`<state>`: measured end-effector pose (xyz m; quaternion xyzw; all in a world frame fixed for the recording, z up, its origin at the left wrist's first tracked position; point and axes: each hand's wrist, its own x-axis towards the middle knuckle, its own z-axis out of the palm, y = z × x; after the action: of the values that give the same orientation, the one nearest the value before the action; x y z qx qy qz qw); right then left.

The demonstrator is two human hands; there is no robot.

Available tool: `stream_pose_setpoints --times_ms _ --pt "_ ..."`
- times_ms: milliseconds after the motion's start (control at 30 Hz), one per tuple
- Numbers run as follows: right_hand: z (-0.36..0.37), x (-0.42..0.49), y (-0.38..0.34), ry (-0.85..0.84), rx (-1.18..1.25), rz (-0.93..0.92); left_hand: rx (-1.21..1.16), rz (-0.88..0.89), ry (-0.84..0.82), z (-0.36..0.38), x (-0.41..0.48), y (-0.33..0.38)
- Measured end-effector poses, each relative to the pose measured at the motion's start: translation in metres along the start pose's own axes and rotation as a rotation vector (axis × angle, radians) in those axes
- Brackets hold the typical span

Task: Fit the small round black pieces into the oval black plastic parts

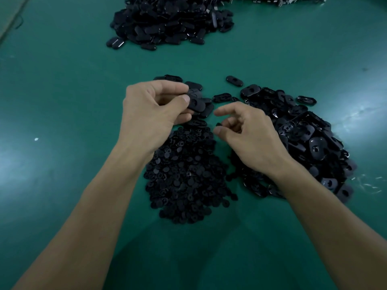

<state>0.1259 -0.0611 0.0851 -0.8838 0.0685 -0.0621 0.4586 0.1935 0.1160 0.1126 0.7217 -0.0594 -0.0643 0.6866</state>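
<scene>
Oval black plastic part (195, 103) is up off the desk, clamped in the left hand (150, 114) grip, thumb on top and fingers beneath. Right hand (247, 135) sits just beside it, its grip pinched on a small round piece (218, 124) at the fingertips. Under both wrists lies the heap of round pieces (184, 176). To the right is a heap of oval parts (310, 143), and a far heap (171, 21) sits across the green desk (62, 80).

Factory assembly bench, green work mat (62, 101), heap of small round black pieces (184, 174) just below the left hand (150, 114) gripping an oval part (195, 104), heap of oval parts (310, 139) to its right, bigger heap (171, 21) well beyond.
</scene>
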Motion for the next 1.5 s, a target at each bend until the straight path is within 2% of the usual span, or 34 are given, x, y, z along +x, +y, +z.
stream_pose_setpoints --times_ms 300,567,900,1233,1500 --pt "-0.010 -0.007 -0.013 0.116 0.308 -0.124 -0.050 -0.002 -0.051 0.004 -0.005 0.003" --pt "-0.016 -0.006 -0.033 0.158 0.420 -0.147 -0.069 0.018 -0.061 0.007 -0.009 0.007" --pt "-0.016 -0.002 -0.037 0.145 0.319 -0.083 -0.088 0.041 -0.135 0.010 -0.012 0.008" --pt "-0.014 -0.002 -0.045 0.212 0.204 -0.095 -0.100 0.073 -0.152 0.014 -0.016 0.009" --pt "-0.017 -0.004 -0.047 0.190 0.132 -0.027 -0.100 0.091 -0.154 0.015 -0.016 0.008"
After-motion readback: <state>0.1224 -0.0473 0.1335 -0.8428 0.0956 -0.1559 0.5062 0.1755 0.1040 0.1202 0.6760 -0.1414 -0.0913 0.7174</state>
